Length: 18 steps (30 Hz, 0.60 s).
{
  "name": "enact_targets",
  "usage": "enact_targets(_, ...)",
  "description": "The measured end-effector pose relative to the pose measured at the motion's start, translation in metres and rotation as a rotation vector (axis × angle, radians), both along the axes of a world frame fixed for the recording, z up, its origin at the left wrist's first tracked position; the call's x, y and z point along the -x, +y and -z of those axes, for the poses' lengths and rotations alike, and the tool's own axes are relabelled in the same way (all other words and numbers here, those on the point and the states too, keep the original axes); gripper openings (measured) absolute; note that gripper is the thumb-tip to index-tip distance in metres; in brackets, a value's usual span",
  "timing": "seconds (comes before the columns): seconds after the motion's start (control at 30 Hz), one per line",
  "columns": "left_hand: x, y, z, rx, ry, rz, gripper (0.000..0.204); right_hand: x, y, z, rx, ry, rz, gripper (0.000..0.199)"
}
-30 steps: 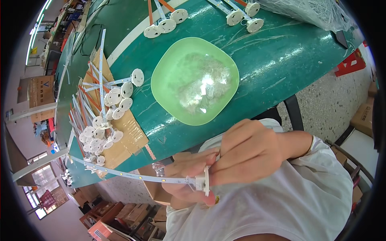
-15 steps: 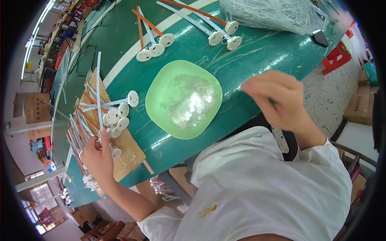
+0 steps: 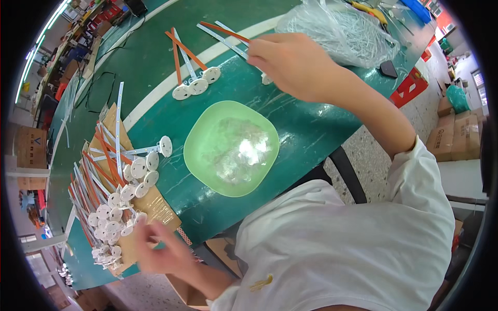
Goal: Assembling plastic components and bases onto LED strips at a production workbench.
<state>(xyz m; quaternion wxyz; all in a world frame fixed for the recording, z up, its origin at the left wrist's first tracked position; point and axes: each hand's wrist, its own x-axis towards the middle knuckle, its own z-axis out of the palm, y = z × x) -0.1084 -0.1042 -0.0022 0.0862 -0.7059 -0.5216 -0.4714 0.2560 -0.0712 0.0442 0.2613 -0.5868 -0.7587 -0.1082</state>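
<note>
My right hand [image 3: 293,65] reaches over the far side of the table. Its fingers are bent together above a few white and orange strips [image 3: 223,40] that end in round white discs; it hides most of those discs, and I cannot make out what is in the fingers. My left hand [image 3: 163,249], smeared by motion, is beside the near end of a pile of such strips with white discs [image 3: 115,223], next to a piece of brown cardboard [image 3: 158,207]. Between the hands sits a light green bowl [image 3: 194,137] holding small clear, shiny pieces [image 3: 244,153].
Three more strips with discs [image 3: 197,85] lie beyond the bowl. A clear plastic bag of thin clear strips [image 3: 337,33] rests at the far right, with a small black object [image 3: 388,69] beside it. A red stool [image 3: 410,88] and cardboard boxes [image 3: 454,137] stand past the table edge.
My right hand has moved left and away from me, over the far strips. My left hand has drawn back toward me from the upper part of the strip pile. The view has shifted slightly.
</note>
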Motion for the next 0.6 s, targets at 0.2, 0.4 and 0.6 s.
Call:
enact_targets(0.2, -0.027, -0.011, 0.024, 0.036, 0.188, 0.202, 0.012, 0.021, 0.075, 0.021, 0.04, -0.159, -0.174, 0.023)
enact_targets(0.4, -0.022, -0.009, 0.028, 0.02, 0.156, 0.214, 0.009, 0.016, 0.08, 0.007, 0.258, -0.11, -0.063, 0.015)
enact_targets(0.6, -0.029, -0.029, 0.018, 0.268, -0.168, 0.365, 0.011, 0.027, -0.021, -0.002, 0.186, 0.693, -0.25, 0.016)
